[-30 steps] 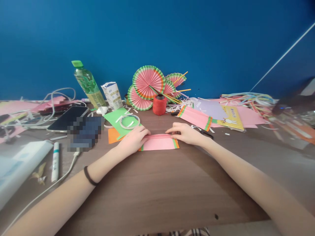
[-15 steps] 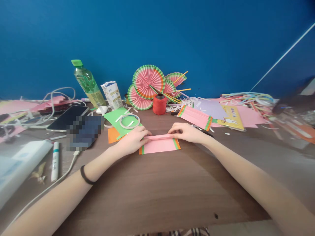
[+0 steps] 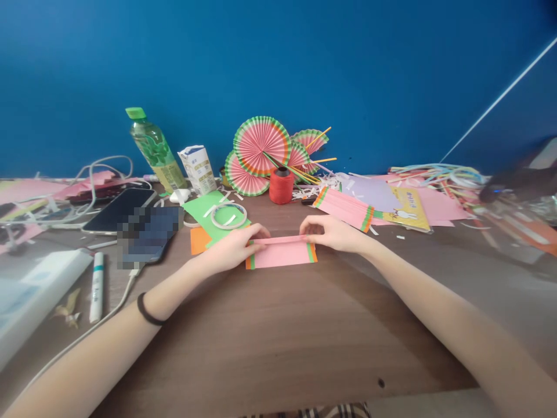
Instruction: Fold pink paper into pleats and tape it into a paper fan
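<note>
A sheet of pink paper (image 3: 282,255) with green and orange bands at both ends lies on the brown table in front of me. Its far edge is folded into a narrow raised strip. My left hand (image 3: 237,247) pinches the left end of that fold between thumb and fingers. At the right end, my right hand (image 3: 333,233) grips the fold in the same way. Beyond my right hand rests a pleated pink paper strip (image 3: 343,207) with matching striped ends. Several round pleated paper fans (image 3: 262,146) stand against the blue wall.
A red thread spool (image 3: 281,186) stands before the fans. Left of it are a tape roll (image 3: 228,215) on green paper (image 3: 195,207), a milk carton (image 3: 197,170), a green bottle (image 3: 156,152), two phones (image 3: 119,210) and a marker (image 3: 97,287). A yellow packet (image 3: 411,210) lies right.
The near edge of the pink paper has drawn slightly away from me, and less of the flat sheet shows. Both hands keep their pinch on the fold, with small finger shifts.
</note>
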Action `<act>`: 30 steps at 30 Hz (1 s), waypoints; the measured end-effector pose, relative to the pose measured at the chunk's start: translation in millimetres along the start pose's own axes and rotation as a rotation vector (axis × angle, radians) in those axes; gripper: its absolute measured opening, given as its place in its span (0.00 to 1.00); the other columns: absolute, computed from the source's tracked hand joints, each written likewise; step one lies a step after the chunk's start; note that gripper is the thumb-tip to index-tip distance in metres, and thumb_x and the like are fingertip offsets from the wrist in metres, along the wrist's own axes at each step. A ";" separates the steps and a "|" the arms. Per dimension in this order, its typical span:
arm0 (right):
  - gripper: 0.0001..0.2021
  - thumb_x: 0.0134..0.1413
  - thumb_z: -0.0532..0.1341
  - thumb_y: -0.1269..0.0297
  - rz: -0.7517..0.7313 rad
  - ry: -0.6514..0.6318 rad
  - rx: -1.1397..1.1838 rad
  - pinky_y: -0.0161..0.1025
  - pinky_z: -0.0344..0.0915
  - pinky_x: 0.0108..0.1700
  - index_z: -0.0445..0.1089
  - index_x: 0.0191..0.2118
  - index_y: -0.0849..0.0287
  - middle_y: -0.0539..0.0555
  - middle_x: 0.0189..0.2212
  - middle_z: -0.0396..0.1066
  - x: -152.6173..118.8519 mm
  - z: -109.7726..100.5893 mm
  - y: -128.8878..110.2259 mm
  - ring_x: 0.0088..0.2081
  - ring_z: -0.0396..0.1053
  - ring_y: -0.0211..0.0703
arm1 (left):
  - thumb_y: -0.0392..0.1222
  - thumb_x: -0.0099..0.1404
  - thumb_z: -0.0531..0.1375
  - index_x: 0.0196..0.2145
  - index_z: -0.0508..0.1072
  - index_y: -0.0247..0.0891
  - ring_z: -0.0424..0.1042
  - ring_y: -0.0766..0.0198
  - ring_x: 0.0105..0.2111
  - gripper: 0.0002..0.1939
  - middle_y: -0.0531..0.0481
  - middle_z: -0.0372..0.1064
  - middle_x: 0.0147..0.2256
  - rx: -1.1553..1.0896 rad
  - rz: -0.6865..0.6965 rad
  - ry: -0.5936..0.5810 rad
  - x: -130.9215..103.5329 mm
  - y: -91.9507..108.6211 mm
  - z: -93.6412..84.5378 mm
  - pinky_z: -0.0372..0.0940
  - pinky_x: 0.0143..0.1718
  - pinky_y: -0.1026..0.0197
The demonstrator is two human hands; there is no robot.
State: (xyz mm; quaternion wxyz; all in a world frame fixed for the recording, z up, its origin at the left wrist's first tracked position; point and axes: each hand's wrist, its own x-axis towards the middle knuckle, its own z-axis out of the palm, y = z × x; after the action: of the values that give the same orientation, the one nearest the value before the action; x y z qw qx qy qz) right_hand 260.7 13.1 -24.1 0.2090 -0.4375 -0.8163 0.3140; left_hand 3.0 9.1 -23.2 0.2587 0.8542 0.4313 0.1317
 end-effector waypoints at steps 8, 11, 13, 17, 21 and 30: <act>0.09 0.54 0.55 0.70 -0.283 0.265 -0.326 0.40 0.63 0.39 0.69 0.39 0.61 0.56 0.32 0.70 -1.5 -7.7 -3.7 0.36 0.66 0.43 | 0.42 0.62 0.51 0.35 0.68 0.37 0.65 0.63 0.36 0.09 0.49 0.66 0.34 0.128 0.109 0.225 3.5 -5.0 -7.0 0.61 0.39 0.60; 0.09 0.56 0.53 0.70 -0.410 0.266 -0.475 0.41 0.62 0.39 0.70 0.36 0.62 0.58 0.32 0.69 -0.7 -8.5 -2.4 0.36 0.65 0.44 | 0.39 0.62 0.51 0.30 0.67 0.36 0.63 0.63 0.34 0.07 0.49 0.63 0.31 0.267 0.186 0.313 3.4 -6.1 -5.8 0.60 0.36 0.61; 0.09 0.57 0.52 0.70 -0.451 0.227 -0.538 0.41 0.62 0.38 0.70 0.33 0.62 0.58 0.31 0.68 0.1 -6.9 -1.3 0.34 0.64 0.44 | 0.38 0.63 0.50 0.28 0.66 0.36 0.62 0.62 0.33 0.08 0.49 0.62 0.29 0.403 0.238 0.328 3.1 -6.2 -3.8 0.59 0.34 0.61; 0.07 0.52 0.54 0.74 -0.390 0.114 -0.509 0.37 0.59 0.34 0.68 0.28 0.62 0.55 0.28 0.66 0.1 -1.3 1.2 0.31 0.63 0.41 | 0.37 0.63 0.50 0.27 0.65 0.37 0.61 0.62 0.30 0.09 0.49 0.62 0.28 0.592 0.306 0.227 2.6 -7.1 0.7 0.56 0.31 0.61; 0.06 0.48 0.56 0.76 -0.241 -0.010 -0.417 0.34 0.57 0.33 0.68 0.27 0.61 0.52 0.28 0.66 -0.5 2.0 4.0 0.30 0.63 0.38 | 0.39 0.62 0.54 0.30 0.66 0.37 0.63 0.62 0.32 0.04 0.49 0.64 0.31 0.560 0.268 0.102 1.8 -7.4 3.0 0.57 0.31 0.62; 0.06 0.50 0.59 0.65 0.038 -0.016 -0.109 0.36 0.60 0.39 0.72 0.29 0.59 0.52 0.32 0.72 3.1 1.7 11.4 0.35 0.68 0.41 | 0.39 0.64 0.49 0.34 0.66 0.39 0.68 0.63 0.36 0.08 0.51 0.69 0.35 0.182 0.027 0.078 3.0 -5.4 5.5 0.61 0.38 0.62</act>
State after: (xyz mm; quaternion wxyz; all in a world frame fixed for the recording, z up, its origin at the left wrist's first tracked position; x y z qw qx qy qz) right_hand 264.7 20.0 -33.1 0.1724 -0.4611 -0.8254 0.2765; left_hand 3.6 12.3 -30.8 0.1611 0.8742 0.4397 0.1285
